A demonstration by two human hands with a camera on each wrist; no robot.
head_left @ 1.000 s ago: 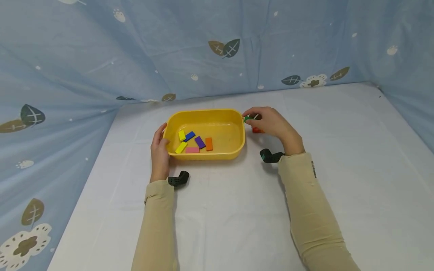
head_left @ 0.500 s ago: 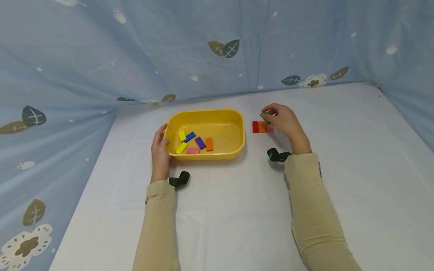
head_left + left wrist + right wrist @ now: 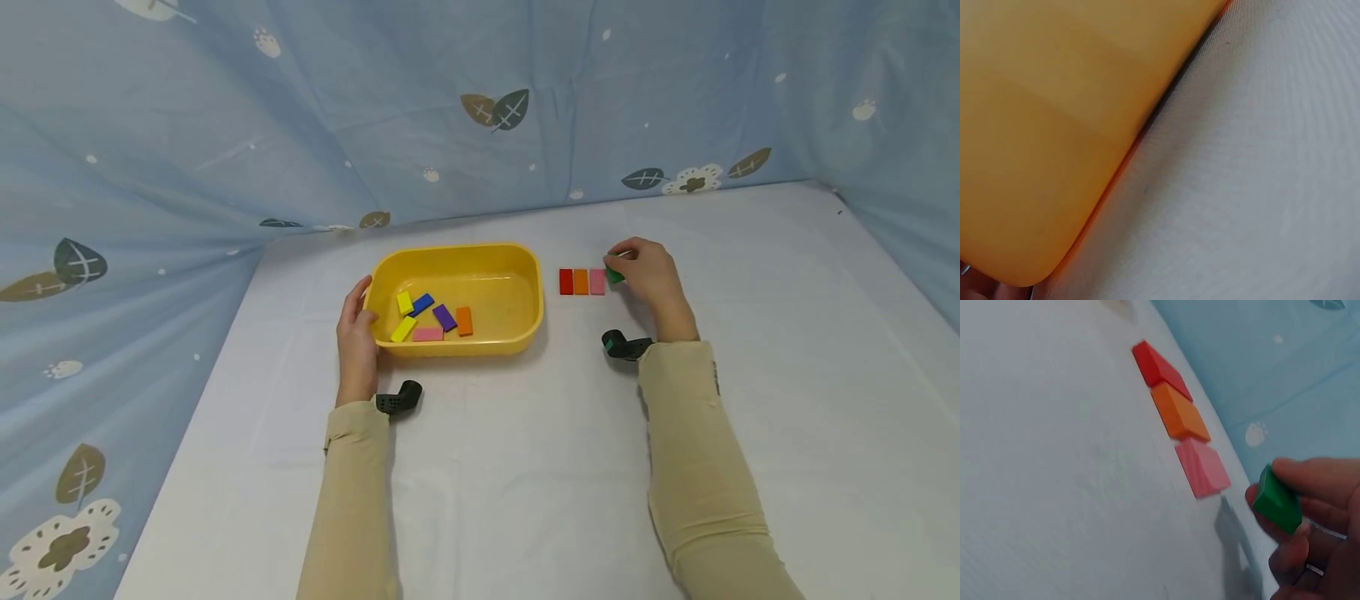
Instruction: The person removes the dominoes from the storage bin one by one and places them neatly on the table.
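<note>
My left hand [image 3: 357, 346] grips the left end of a yellow plastic basin [image 3: 457, 350], thumb over the rim. In the left wrist view the basin's outer wall [image 3: 1054, 144] fills the left side. A green block [image 3: 1277, 500] is pinched between the thumb and fingers of my right hand [image 3: 652, 273], just above the table in the right wrist view. Left of it lies a row of flat blocks, side by side: red [image 3: 566, 282], orange [image 3: 581, 282] and pink [image 3: 597, 282]. The green block is beside the pink end, apart from it.
Inside the basin lie several loose blocks: two yellow, a blue block [image 3: 422, 304], a purple block [image 3: 444, 317], an orange block [image 3: 465, 322] and a pink block [image 3: 428, 334]. A blue patterned curtain [image 3: 420, 108] hangs behind the white table [image 3: 510, 467].
My right hand has carried the green block rightward from the basin's right rim, over the row, to beyond its pink end. The left hand stays on the basin.
</note>
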